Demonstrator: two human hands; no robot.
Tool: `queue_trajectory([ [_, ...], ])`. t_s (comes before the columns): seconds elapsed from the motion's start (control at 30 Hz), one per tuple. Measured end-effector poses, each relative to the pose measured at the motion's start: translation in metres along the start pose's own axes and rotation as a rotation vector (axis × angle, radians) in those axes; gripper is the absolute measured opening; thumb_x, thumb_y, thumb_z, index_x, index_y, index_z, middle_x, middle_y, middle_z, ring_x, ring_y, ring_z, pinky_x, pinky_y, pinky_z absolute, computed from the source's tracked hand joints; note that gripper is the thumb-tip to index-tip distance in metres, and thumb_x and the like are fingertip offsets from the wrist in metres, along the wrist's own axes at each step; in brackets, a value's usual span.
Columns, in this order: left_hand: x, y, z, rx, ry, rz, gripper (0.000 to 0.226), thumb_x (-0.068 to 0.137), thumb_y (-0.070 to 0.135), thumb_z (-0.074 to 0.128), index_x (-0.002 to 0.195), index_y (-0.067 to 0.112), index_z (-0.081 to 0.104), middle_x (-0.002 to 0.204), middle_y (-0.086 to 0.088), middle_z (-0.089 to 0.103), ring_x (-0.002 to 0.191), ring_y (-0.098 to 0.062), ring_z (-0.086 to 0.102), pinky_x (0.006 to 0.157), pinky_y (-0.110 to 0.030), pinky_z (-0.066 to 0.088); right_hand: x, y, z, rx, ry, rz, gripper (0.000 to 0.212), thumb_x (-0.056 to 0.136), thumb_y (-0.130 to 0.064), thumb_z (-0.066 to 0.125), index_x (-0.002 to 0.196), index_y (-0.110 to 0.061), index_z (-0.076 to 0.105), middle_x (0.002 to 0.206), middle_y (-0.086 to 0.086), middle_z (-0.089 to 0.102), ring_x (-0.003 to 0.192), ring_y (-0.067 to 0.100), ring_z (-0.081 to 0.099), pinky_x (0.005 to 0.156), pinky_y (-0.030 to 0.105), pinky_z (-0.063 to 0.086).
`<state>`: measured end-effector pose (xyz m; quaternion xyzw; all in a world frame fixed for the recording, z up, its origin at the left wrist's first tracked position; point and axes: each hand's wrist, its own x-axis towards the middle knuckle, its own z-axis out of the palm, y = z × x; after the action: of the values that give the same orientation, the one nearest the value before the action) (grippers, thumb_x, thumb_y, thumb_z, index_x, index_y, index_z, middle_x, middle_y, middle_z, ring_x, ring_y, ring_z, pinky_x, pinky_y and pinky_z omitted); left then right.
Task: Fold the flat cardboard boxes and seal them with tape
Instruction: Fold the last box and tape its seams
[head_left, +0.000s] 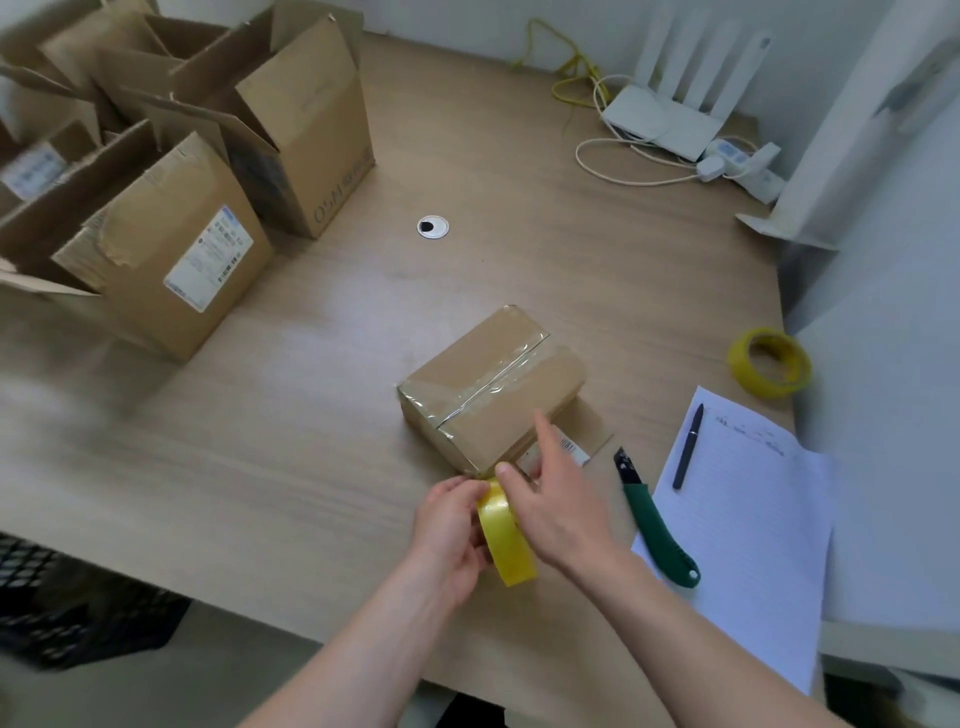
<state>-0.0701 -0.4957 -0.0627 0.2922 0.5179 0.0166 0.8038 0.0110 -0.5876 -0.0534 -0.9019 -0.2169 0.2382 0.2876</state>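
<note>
Both hands hold a yellow tape roll (506, 535) at the taped cardboard box's (491, 384) six o'clock corner, left hand (449, 525) gripping it, right hand (558, 512) pinching its top, forefinger extended.

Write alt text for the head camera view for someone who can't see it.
Both hands hold a yellow tape roll at the near edge of a small taped cardboard box on a wooden table: left hand grips it, right hand pinches its top. A green utility knife lies right; open boxes stand far left.

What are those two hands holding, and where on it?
The left hand holds the yellow tape roll by its side; the right hand pinches its top edge, near the small box.
</note>
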Motion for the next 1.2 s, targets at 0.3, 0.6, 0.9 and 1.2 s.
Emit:
queue_trajectory([
  [0.3,0.007,0.001,-0.002,-0.079,0.013,-0.043,0.028,0.088,0.006,0.056,0.116,-0.001,0.059,0.103,-0.029,0.065,0.076,-0.03,0.063,0.067,-0.035,0.052,0.053,-0.001,-0.023,-0.359,-0.162,-0.29,0.039,0.089,-0.037,0.061,0.127,-0.032,0.061,0.097,0.003,0.072,0.1,0.028,0.063,0.079,0.038,0.052],
  [0.6,0.012,0.002,0.006,-0.168,-0.066,-0.31,0.024,0.096,0.013,0.046,0.093,0.001,0.067,0.08,-0.021,0.071,0.062,-0.026,0.062,0.046,-0.024,0.049,0.065,-0.005,-0.023,-0.507,-0.151,-0.418,0.035,0.084,-0.045,0.066,0.112,-0.024,0.066,0.087,0.009,0.069,0.09,0.033,0.062,0.067,0.038,0.051],
  [0.9,0.012,0.001,0.015,-0.274,-0.036,-0.274,0.022,0.099,0.012,0.049,0.115,0.005,0.063,0.108,-0.024,0.066,0.078,-0.031,0.066,0.065,-0.034,0.05,0.057,-0.013,-0.036,-0.221,-0.172,-0.195,0.032,0.076,-0.036,0.067,0.108,-0.029,0.071,0.082,-0.006,0.072,0.083,0.016,0.064,0.071,0.033,0.052],
  [1.2,0.01,-0.003,0.012,-0.279,-0.071,-0.276,0.012,0.097,0.018,0.052,0.099,0.012,0.063,0.093,-0.027,0.067,0.049,-0.024,0.053,0.061,-0.035,0.046,-0.032,0.125,-0.058,-0.393,0.001,0.406,0.037,0.082,-0.045,0.059,0.117,-0.036,0.055,0.094,-0.011,0.055,0.078,0.012,0.056,0.056,0.03,0.043],
])
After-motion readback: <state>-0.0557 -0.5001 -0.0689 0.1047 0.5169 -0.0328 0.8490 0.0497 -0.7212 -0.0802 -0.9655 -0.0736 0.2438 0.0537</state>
